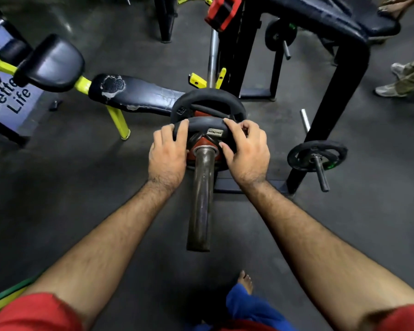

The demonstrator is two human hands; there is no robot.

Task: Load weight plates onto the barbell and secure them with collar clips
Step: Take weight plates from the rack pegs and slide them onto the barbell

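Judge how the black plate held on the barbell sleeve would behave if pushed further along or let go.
Gripped by left hand and right hand, the black plate looks dense, rigid. Threaded on the barbell sleeve, it probably slides, not rolls. Released, it likely stays put.

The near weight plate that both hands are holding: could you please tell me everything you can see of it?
The near weight plate is a black, rubber-looking disc with grip cut-outs, a red centre and a small silver label. It is threaded on the barbell sleeve, a dull, worn metal tube pointing towards the camera. The left hand and right hand grip its rim on either side. A second, similar plate sits just behind it. No collar clip is visible on the sleeve.
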